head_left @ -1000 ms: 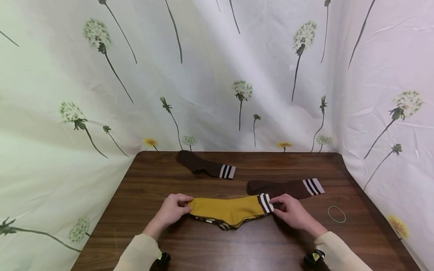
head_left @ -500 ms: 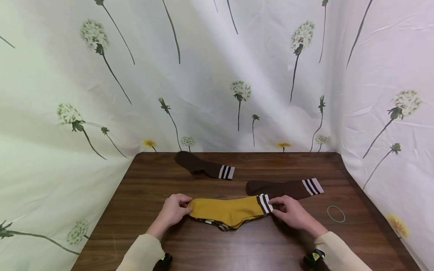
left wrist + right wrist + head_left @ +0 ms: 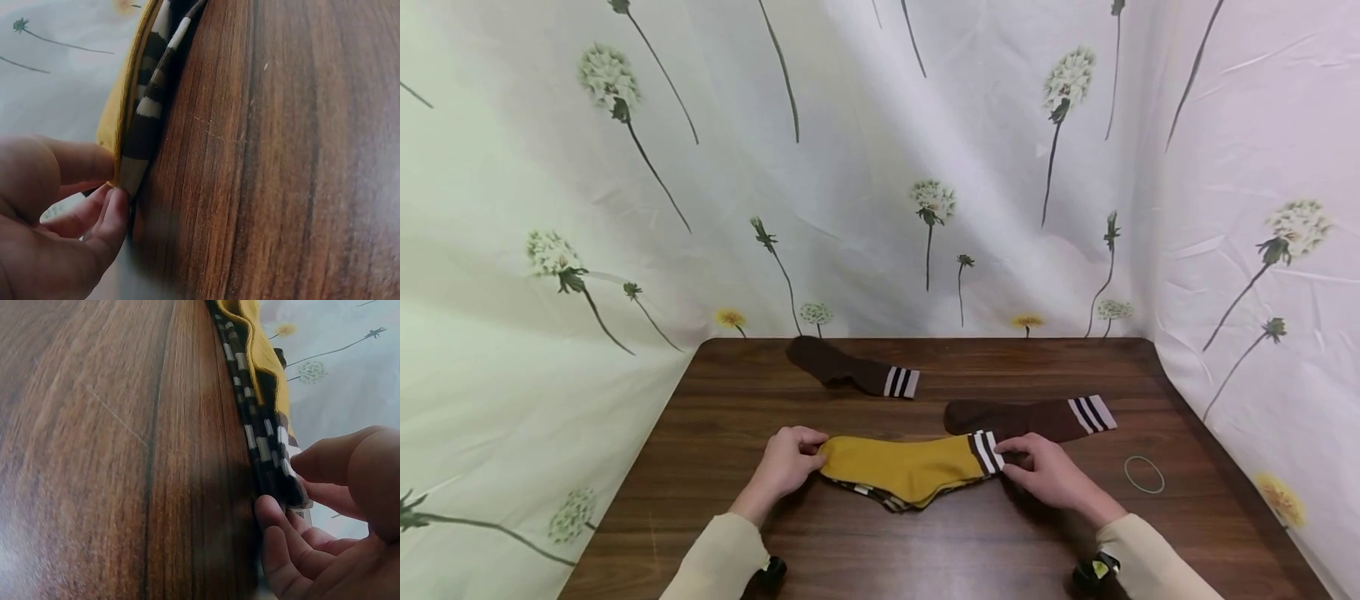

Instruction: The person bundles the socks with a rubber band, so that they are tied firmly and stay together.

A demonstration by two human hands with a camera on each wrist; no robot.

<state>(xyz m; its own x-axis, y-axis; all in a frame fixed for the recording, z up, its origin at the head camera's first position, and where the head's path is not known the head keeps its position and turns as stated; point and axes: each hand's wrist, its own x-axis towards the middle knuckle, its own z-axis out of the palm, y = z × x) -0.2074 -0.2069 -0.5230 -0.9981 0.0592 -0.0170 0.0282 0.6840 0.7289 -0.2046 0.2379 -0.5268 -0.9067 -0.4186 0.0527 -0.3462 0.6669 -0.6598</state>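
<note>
A mustard-yellow sock lies flat across the middle of the table, its brown-and-white striped cuff to the right. Beneath it, patterned socks in dark and white show along the near edge. My left hand pinches the toe end of the stack between thumb and fingers; the left wrist view shows the yellow edge in that pinch. At the cuff end, my right hand holds the layers between thumb and fingertips. How many socks are stacked is unclear.
One dark brown sock with a striped cuff lies near the far edge. Another brown sock sits just behind the stack's right end. A thin green elastic band rests on the wooden table at the right. Flower-printed cloth surrounds it.
My left hand has shifted very slightly to the right, and the toe end of the yellow sock with it. My right hand has stayed at the cuff.
</note>
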